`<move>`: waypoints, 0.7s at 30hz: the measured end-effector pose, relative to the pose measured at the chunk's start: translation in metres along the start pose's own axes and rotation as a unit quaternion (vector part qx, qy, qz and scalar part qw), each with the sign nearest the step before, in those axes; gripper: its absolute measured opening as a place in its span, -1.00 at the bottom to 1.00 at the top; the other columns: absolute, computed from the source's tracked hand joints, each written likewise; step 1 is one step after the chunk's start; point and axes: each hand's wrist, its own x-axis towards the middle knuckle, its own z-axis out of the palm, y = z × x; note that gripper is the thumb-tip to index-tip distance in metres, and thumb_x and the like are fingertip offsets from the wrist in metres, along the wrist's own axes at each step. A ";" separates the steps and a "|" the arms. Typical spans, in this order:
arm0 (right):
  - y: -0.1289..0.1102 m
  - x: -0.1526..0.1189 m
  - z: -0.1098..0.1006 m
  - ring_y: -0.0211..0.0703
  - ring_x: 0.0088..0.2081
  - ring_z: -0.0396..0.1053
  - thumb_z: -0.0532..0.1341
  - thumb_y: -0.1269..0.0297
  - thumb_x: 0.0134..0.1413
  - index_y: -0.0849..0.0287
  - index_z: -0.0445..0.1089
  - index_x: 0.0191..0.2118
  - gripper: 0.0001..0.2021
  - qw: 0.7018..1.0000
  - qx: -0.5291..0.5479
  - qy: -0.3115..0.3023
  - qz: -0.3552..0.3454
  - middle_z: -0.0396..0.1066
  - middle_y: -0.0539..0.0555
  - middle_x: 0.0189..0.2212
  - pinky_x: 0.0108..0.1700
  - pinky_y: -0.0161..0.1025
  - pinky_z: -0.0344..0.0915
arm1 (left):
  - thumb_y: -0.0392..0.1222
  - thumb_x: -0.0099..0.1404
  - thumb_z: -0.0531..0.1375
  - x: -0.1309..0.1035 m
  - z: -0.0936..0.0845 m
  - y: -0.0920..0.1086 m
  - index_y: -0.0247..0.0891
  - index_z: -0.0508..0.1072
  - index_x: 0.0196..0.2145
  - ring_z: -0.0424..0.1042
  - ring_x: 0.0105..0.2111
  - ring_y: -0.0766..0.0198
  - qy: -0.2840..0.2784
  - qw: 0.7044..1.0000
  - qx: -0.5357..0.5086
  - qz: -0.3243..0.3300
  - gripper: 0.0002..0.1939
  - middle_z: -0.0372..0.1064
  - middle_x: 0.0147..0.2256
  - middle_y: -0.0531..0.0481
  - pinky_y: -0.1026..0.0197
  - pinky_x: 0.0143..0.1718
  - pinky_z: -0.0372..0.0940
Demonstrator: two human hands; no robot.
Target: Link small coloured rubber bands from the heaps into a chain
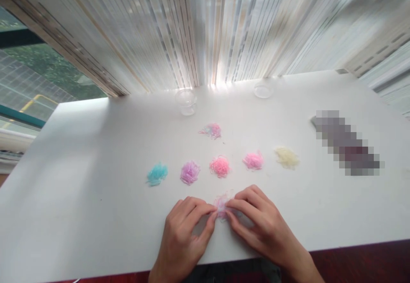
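Observation:
A loose pile of mixed pale pink and lilac elastic bands (221, 201) lies near the front of the table, between my hands. My left hand (187, 234) comes in from the left, with thumb and forefinger pinched on bands at the pile's edge. From the other side, my right hand (261, 219) pinches bands with its thumb and forefinger; the exact bands are too small to make out. Beyond the hands are separate heaps of bands: blue (157, 174), purple (190, 172), coral pink (220, 166), pink (253, 160) and pale yellow (287, 157).
Farther back on the white table (96, 197) is a small mixed heap of bands (213, 131). A clear plastic cup (186, 102) and a clear round lid (263, 91) are near the striped curtain (198, 30). A blurred-out long object (347, 144) lies at the right.

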 end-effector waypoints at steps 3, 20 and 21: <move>-0.001 0.000 0.000 -0.10 -0.26 0.35 0.24 0.46 0.30 0.17 0.47 -0.07 -0.86 1.000 0.008 0.000 -0.004 0.45 0.10 -0.30 -0.26 -0.16 0.42 | -0.29 0.45 0.23 0.001 -0.001 0.001 -0.19 0.51 -0.18 0.42 -0.38 0.27 0.014 1.000 -0.014 0.001 -0.94 0.48 -0.33 0.00 0.23 -0.34 0.32; 0.000 -0.003 0.000 -0.12 -0.25 0.34 0.27 0.47 0.29 0.17 0.45 -0.05 -0.84 1.000 0.012 0.008 -0.018 0.45 0.08 -0.29 -0.23 -0.18 0.40 | -0.39 0.42 0.26 -0.006 0.002 -0.003 -0.22 0.56 -0.07 0.45 -0.35 0.32 0.023 0.996 -0.074 0.034 -0.83 0.45 -0.30 0.00 0.29 -0.31 0.38; 0.001 -0.003 0.000 -0.12 -0.25 0.34 0.27 0.48 0.29 0.16 0.45 -0.05 -0.84 1.000 0.012 0.011 -0.019 0.45 0.08 -0.30 -0.23 -0.18 0.40 | -0.39 0.42 0.26 -0.006 0.002 -0.003 -0.22 0.56 -0.08 0.45 -0.35 0.32 0.025 0.996 -0.076 0.035 -0.83 0.45 -0.30 0.00 0.29 -0.31 0.39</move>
